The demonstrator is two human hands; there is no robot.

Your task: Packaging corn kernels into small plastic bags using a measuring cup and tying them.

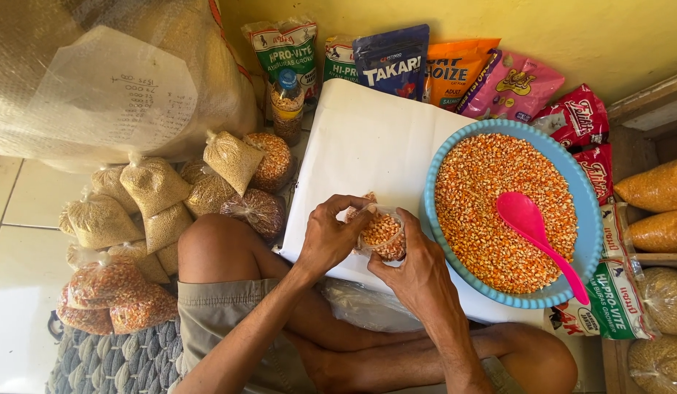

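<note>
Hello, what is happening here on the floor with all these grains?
A person sits on the floor and holds a small clear bag of corn kernels with both hands. The left hand pinches the top of the bag, and the right hand supports it from below. Beside them stands a blue basin full of corn, with a pink scoop lying in it. Filled, tied bags are piled to the left, and printed feed packets lean on the yellow wall.
</note>
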